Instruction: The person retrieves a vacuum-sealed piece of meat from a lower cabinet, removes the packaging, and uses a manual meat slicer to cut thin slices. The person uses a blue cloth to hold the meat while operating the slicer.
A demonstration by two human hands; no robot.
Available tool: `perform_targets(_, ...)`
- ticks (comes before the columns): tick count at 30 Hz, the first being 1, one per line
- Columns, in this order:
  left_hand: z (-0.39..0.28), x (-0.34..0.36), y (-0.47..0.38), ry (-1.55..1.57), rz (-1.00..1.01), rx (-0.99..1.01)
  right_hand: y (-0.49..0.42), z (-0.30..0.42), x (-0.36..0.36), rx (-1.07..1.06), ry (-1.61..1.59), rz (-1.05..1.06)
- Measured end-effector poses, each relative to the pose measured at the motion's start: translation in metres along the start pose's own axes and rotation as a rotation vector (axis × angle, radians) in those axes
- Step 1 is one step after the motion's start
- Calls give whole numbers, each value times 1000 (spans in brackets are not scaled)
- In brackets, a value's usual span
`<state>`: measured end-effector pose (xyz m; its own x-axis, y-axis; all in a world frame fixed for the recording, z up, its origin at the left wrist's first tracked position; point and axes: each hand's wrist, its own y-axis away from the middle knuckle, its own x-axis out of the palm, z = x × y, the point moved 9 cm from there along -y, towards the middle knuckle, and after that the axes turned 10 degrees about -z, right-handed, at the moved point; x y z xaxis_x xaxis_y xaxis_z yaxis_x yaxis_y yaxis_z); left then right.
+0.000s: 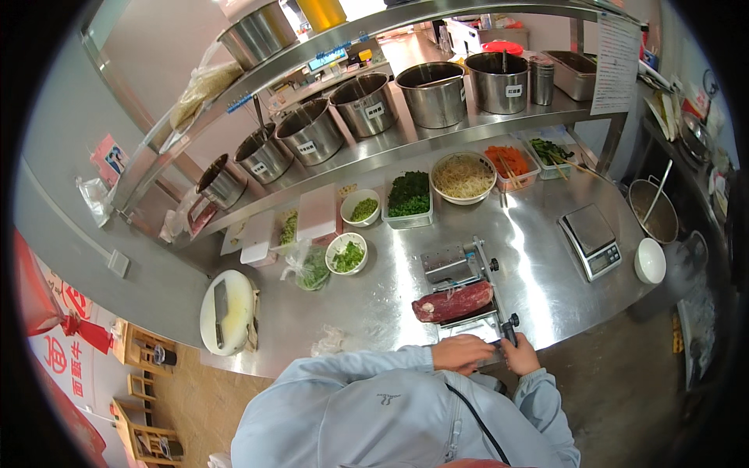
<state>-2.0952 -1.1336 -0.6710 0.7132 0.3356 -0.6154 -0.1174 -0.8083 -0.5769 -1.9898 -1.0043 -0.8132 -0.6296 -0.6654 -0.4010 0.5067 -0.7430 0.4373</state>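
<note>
A long piece of raw red meat (453, 302) lies across a metal manual slicer (450, 264) near the front edge of the steel table. My right hand (520, 354) is closed around the slicer's black handle (509, 333). Just left of it, my left hand (463, 353) rests at the near end of the slicer, below the meat; its fingertips reach towards the handle, and what they touch is partly hidden. Some clear plastic film clings to the top of the meat. To the right stands a digital kitchen scale (590, 241) with a dark platform.
Bowls and tubs of greens, bean sprouts (463, 177) and sliced carrot (508, 162) line the table's back. Several steel pots (431, 99) stand on the shelf above. A cleaver (220, 310) lies on a round cutting board (239, 319) at left; a white bowl (650, 261) sits at the right edge.
</note>
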Motion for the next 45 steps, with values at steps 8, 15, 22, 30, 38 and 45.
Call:
perform_targets(8, 28, -147, 31, -695, -503, -611, 16, 27, 2, -16, -95, 83)
perform_targets(15, 94, -106, 61, -232, -393, -859, 26, 78, -18, -8, -71, 306)
perform_targets(22, 97, -109, 49, -168, -399, -793, 40, 134, -41, 43, -62, 285)
perform_targets(30, 97, -109, 41, -210, -356, -765, 41, 159, -48, 26, 180, 307)
perform_targets(38, 94, -109, 34, -242, -307, -795, 41, 180, -51, 29, 275, 344)
perform_targets(45, 94, -117, 48, -125, -258, -783, 42, 179, -55, 126, 118, 390)
